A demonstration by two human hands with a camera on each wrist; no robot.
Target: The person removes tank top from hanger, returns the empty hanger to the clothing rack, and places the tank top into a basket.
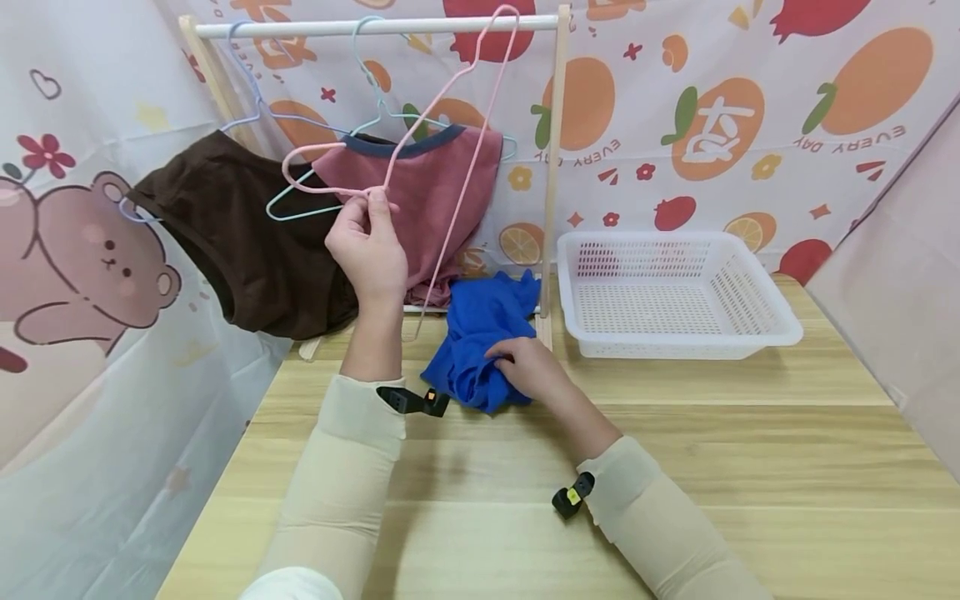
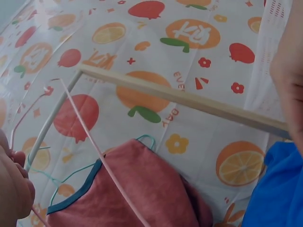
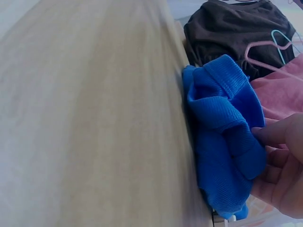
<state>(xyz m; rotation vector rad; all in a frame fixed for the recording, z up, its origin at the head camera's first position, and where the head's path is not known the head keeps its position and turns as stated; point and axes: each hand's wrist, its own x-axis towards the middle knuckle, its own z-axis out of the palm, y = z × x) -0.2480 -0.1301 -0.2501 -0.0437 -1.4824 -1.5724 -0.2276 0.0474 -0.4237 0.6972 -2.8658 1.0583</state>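
My left hand [image 1: 371, 250] is raised in front of the rack and pinches a pink clothes hanger [image 1: 318, 147] between thumb and fingers. The hanger is tilted, its hook up by the rack's top bar and one long side slanting down toward the table. Lower and to the right, my right hand [image 1: 525, 367] reaches to a crumpled blue garment [image 1: 491, 308] on the table. In the right wrist view, thumb and fingers pinch the edge of this ribbed blue cloth [image 3: 222, 142]. Folds hide some fingertips.
A clothes rack [image 1: 558, 167] with a white bar stands at the back. On it hang a dark brown garment [image 1: 255, 233] on a purple hanger [image 1: 258, 100] and a pink garment [image 1: 442, 183] on a teal hanger [image 1: 367, 75]. A white perforated basket [image 1: 675, 346] stands right on the wooden table [image 1: 712, 467].
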